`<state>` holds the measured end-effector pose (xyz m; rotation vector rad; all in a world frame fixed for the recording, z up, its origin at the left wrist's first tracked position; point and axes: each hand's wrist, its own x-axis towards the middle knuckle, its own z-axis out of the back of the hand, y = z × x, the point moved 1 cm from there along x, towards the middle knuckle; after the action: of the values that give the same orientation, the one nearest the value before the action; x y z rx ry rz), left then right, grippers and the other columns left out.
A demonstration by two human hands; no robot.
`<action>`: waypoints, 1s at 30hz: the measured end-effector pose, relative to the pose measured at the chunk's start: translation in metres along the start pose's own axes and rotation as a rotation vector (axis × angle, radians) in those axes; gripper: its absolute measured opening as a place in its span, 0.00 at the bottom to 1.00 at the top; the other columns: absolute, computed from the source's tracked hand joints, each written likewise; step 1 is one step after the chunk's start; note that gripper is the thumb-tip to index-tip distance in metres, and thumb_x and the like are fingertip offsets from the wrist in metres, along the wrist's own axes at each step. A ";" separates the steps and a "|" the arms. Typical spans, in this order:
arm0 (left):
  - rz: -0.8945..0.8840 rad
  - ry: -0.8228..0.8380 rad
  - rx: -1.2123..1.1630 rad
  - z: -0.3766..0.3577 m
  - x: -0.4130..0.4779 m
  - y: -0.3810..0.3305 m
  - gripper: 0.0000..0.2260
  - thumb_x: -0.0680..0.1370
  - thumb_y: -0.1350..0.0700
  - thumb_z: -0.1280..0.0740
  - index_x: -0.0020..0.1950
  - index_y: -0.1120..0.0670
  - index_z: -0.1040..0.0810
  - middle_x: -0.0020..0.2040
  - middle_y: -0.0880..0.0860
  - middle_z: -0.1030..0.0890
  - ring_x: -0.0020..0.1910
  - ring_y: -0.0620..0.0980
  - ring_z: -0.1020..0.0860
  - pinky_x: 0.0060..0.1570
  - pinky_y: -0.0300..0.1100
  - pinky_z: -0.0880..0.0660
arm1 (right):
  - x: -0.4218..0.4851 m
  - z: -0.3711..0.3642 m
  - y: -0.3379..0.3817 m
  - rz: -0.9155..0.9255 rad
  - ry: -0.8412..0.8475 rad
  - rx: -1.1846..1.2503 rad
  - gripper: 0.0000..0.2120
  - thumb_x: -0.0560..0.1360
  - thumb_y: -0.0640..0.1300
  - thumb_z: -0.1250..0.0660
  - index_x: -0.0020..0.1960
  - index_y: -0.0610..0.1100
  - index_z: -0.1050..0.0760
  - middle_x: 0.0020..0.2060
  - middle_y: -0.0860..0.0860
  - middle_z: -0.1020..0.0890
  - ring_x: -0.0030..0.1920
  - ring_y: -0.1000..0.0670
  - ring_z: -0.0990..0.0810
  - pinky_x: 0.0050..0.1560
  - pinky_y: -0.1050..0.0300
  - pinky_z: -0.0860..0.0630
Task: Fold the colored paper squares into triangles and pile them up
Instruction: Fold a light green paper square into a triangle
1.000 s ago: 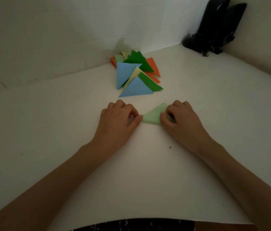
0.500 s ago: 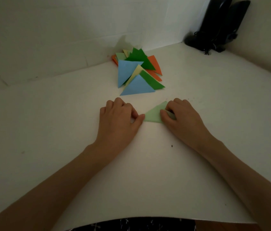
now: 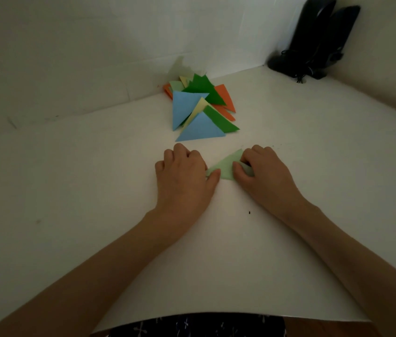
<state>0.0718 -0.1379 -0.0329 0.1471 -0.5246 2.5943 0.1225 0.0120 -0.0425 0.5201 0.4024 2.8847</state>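
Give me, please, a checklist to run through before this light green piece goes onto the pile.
1. Fold: the light green paper shows a triangle: ok.
2. Corners matched: cannot tell, both hands cover them.
3. Hold: the left hand pinches its left tip, the right hand its right end: ok.
4. Target: the pile lies just beyond the hands, apart from the paper: ok.
5. Neatness of the pile: not ok, its triangles splay at mixed angles.
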 end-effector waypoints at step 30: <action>-0.519 -0.024 -0.007 -0.005 -0.008 0.002 0.18 0.74 0.53 0.46 0.48 0.58 0.17 0.42 0.53 0.21 0.37 0.53 0.25 0.35 0.42 0.32 | -0.006 0.006 0.001 -0.062 -0.055 -0.096 0.19 0.75 0.58 0.39 0.47 0.40 0.28 0.44 0.44 0.26 0.45 0.45 0.30 0.45 0.51 0.34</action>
<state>0.0776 -0.1407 -0.0400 0.2730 -0.4345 2.0867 0.1303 0.0110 -0.0386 0.5591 0.2661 2.8064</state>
